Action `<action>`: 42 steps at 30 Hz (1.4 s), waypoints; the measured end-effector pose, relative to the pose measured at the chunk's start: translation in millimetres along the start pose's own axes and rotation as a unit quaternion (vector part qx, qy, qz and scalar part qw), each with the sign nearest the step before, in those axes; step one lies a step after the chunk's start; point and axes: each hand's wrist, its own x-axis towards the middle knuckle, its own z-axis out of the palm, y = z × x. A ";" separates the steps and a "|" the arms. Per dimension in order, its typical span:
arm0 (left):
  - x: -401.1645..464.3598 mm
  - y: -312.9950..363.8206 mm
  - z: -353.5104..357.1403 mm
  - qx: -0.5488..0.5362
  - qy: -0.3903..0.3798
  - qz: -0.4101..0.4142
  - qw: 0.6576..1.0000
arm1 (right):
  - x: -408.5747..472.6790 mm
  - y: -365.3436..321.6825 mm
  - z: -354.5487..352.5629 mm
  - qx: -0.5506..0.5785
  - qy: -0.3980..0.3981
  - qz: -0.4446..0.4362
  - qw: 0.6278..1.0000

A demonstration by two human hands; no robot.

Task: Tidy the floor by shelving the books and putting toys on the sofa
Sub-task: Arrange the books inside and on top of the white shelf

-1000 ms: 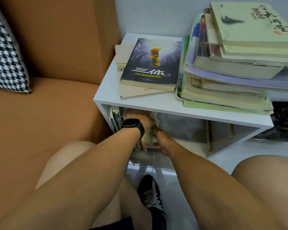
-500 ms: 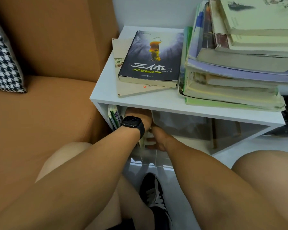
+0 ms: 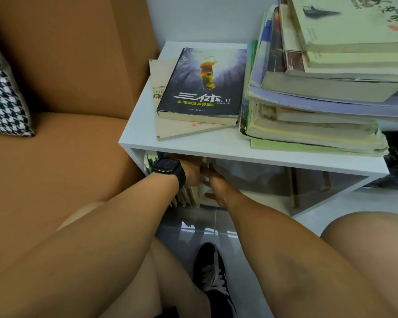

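Nearest: my bare knees at lower L and lower R, and my black sneaker [image 3: 213, 277] flat on the glossy grey tile floor [image 3: 244, 292] between them. Both forearms run fwd into the lower bay of the white shelf [image 3: 257, 154]. L wrist carries a black smartwatch [image 3: 168, 169]. L hand [image 3: 191, 172] is under the shelf's top board, fingers hidden behind the board edge; it rests against the upright books [image 3: 186, 196] standing at the L end of the bay, but grip cannot be confirmed from this angle. R hand [image 3: 217, 191] is just beside the L, touching the same row of books on its R side; thumb sticks out low toward the L, other fingers reach up along the outermost book. Whether they curl round it or press flat: cannot tell. More spines, green and white, show at the far L of the bay, behind the watch. Rest of the bay to the R is in shadow; two thin upright items back there, unidentifiable. On top of the shelf, L side: a dark paperback [image 3: 203, 86] with yellow figure on cover, lying flat on a beige book [image 3: 170, 125] set askew under it. R side: tall uneven stack of books [image 3: 319, 115], pale green cover uppermost, overhanging the shelf's R edge. To the L, touching the shelf's side: orange sofa [image 3: 55, 157], with a houndstooth cushion [image 3: 2, 99] at the L frame edge. White wall behind the shelf.
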 end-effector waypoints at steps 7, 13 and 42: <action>-2.8 -0.7 -5.7 0.032 -0.077 -0.003 0.996 | -11.9 -7.8 -25.1 -0.119 -0.033 -0.055 0.991; 1.5 -16.7 1.7 0.024 -0.037 0.004 0.999 | -27.5 0.7 -28.3 -0.188 -0.063 -0.049 0.979; -183.2 -34.2 -12.9 -0.242 0.282 0.128 0.920 | -243.5 -107.4 -7.3 -0.666 -0.008 -0.297 0.685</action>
